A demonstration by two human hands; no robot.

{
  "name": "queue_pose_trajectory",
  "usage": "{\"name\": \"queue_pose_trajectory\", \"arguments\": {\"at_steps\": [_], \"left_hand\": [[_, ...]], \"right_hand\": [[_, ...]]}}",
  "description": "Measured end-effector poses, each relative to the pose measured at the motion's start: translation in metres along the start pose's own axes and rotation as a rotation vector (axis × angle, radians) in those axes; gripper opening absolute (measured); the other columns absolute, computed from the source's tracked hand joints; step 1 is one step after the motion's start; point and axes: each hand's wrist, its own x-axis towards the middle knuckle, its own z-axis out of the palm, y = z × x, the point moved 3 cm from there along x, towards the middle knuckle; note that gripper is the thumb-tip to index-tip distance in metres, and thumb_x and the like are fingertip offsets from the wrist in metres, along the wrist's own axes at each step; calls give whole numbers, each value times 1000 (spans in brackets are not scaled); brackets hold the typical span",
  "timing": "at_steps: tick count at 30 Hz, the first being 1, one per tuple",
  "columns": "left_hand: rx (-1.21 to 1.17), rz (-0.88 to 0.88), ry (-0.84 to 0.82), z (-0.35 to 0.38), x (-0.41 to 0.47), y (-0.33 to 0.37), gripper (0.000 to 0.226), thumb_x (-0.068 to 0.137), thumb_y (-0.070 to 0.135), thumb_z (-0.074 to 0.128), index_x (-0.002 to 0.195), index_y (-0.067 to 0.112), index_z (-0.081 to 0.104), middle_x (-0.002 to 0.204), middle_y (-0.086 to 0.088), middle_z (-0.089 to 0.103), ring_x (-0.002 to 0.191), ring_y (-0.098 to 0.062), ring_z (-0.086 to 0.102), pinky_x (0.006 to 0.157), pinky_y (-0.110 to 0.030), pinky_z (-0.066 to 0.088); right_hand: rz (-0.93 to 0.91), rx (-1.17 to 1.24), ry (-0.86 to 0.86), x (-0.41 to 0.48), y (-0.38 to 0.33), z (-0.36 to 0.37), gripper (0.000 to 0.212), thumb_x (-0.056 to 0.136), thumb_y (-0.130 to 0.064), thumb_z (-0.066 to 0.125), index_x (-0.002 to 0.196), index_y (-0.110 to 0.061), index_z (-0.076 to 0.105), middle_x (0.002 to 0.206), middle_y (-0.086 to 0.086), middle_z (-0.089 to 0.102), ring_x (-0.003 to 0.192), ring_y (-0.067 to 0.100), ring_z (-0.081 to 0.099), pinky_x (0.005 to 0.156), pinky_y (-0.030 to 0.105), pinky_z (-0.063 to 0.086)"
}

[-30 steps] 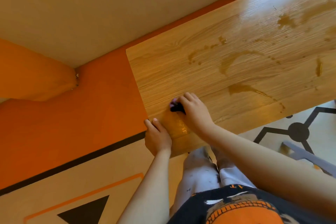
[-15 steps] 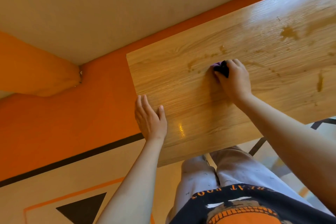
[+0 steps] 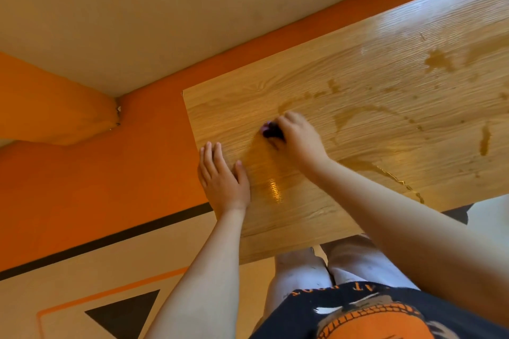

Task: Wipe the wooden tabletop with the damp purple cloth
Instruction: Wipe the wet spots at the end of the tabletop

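Near the left end of the light, grained wooden table (image 3: 385, 44), the right hand (image 3: 298, 140) was clamped over a small, bunched, dark purple cloth (image 3: 271, 129). Its fingers were curled around the cloth and pressed it to the wood. Only a little of the fabric showed past the fingertips on the left.

A second before, that hand and cloth had been at the near left corner. Half a second before, they had reached farther in and to the right, among the spots. Now they had come back leftward and a little nearer, so the wiping looked like a back-and-forth scrub over this end.

The left hand (image 3: 223, 179) lay flat on the left edge of the table, fingers straight and together, thumb apart, holding nothing. Earlier it had been curled at the near edge, so it seemed to have shifted to brace the person.

Between the two hands a glossy damp patch (image 3: 272, 187) caught the light, which suggested this area had been wiped. To the right, brown wet streaks (image 3: 355, 115) and scattered blotches (image 3: 438, 60) stood untouched, and a long trail (image 3: 385, 170) ran toward the near edge. Most of the tabletop probably remained to be wiped.

Beyond the far edge ran an orange wall band (image 3: 165, 129).
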Motion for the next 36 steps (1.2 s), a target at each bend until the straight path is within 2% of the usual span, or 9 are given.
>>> {"name": "queue_pose_trajectory", "arguments": {"at_steps": [5,9,12,15,18,22,26,31,36], "left_hand": [[-12,1,11,0,-1,0,56,97,41,36,145,12,35,156,-7,27,147,-23,16,119,-42,17],[-16,-7,17,0,0,0,57,96,42,34,145,12,35,155,-7,28,147,-23,17,119,-42,17],[-14,-5,8,0,0,0,57,96,42,34,145,13,34,156,-7,26,147,-23,15,119,-42,17],[4,-24,-7,0,1,1,58,96,43,34,146,14,32,157,-6,25,147,-22,14,119,-41,16],[35,-24,-11,0,1,1,59,96,44,34,147,14,31,157,-7,24,147,-22,14,120,-41,15],[19,-18,-6,1,1,1,58,96,42,36,146,13,32,157,-7,25,147,-22,14,119,-41,16],[-7,-10,2,0,1,1,57,96,40,37,145,12,34,156,-7,26,147,-23,16,119,-42,17],[-9,-15,2,2,2,0,57,95,39,39,145,12,34,156,-7,27,147,-23,15,118,-44,18],[-14,-20,-7,2,1,0,57,96,40,38,146,13,33,157,-6,25,148,-21,12,119,-43,16]], "right_hand": [[240,-22,195,33,69,-59,30,87,-26,61,108,-4,58,105,15,56,98,32,52,77,36,41],[276,-60,240,31,77,-65,27,87,-23,61,106,-3,58,104,15,56,99,32,52,78,37,41],[202,-18,174,24,44,-36,26,82,-17,65,105,-5,61,102,16,56,99,33,52,78,38,42],[12,5,62,16,-4,4,25,76,-12,68,99,-5,62,96,16,58,94,35,56,72,41,49],[-46,-26,-13,18,-26,22,25,78,-11,69,100,-3,60,97,14,58,94,32,55,65,45,53],[-21,-8,17,30,-5,5,29,83,-22,66,104,-3,59,101,14,56,98,31,53,68,43,51],[171,28,165,58,40,-36,30,87,-26,62,108,-5,58,107,13,57,100,30,53,79,37,44],[245,-27,243,69,57,-46,27,89,-27,59,103,-3,58,103,13,56,97,29,52,77,34,41],[92,11,86,73,6,0,29,85,-18,63,110,-4,58,109,13,57,104,29,51,82,35,42]]}}
